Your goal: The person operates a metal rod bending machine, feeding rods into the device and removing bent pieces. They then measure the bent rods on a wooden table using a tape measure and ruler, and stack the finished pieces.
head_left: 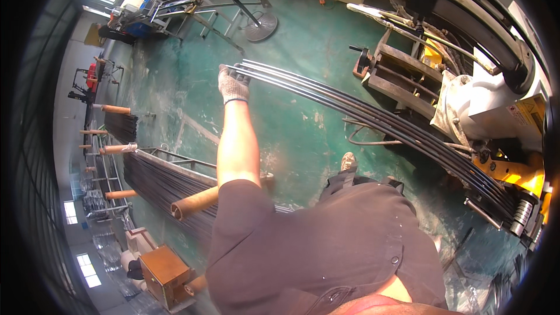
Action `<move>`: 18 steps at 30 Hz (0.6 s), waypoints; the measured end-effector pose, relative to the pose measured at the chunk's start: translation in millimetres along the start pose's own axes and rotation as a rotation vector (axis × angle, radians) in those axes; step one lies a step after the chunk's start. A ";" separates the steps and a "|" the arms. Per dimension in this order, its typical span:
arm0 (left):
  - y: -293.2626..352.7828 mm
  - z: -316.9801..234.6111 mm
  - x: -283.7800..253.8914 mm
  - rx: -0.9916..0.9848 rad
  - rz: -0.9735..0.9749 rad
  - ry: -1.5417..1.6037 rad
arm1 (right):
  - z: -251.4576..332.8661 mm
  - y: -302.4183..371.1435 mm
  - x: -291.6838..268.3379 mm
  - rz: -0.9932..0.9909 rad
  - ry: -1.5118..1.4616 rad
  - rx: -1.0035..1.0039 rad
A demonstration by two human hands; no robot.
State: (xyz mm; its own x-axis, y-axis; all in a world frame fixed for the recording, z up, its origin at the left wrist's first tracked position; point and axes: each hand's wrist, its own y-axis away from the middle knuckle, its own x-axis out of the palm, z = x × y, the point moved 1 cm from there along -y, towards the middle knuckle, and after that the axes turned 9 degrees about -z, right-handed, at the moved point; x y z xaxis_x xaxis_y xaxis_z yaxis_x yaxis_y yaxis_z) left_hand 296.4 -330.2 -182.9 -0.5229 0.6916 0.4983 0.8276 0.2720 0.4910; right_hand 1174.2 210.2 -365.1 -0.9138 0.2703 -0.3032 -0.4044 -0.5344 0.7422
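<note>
My left hand (pixel 234 84), in a pale knitted work glove, is closed around the far-left ends of several long, thin metal rods (pixel 344 100). From the glove the bundle slants down to the right across the picture, shiny near the hand and darker farther along. Its other end reaches the yellow part (pixel 510 172) of a machine and a coil spring (pixel 523 216). My left arm stretches out straight ahead. My right hand does not show.
A dark heap of long rods (pixel 166 178) lies on a rack with cardboard-wrapped arms (pixel 195 201) at left. A vise-like clamp (pixel 402 76) stands right, beyond the bundle. A round metal base (pixel 261 27) stands on the green floor (pixel 291 134). A wooden cabinet (pixel 165 265) is lower left.
</note>
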 end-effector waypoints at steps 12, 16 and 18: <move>82.8 19.3 14.5 0.101 0.241 -0.319 | 16.7 17.8 80.1 0.145 0.053 0.033; 69.5 16.2 10.1 0.050 0.227 -0.191 | 21.1 15.5 110.2 0.231 0.051 0.089; 62.8 14.9 13.6 0.029 0.200 -0.179 | 22.9 14.0 114.4 0.246 0.063 0.106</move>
State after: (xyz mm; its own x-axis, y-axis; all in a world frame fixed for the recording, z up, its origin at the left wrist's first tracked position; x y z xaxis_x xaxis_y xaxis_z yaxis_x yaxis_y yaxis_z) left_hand 344.4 -293.8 -156.0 -0.3064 0.8403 0.4472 0.9176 0.1358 0.3735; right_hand 1064.9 252.0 -375.6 -0.9860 0.0907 -0.1399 -0.1665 -0.4905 0.8554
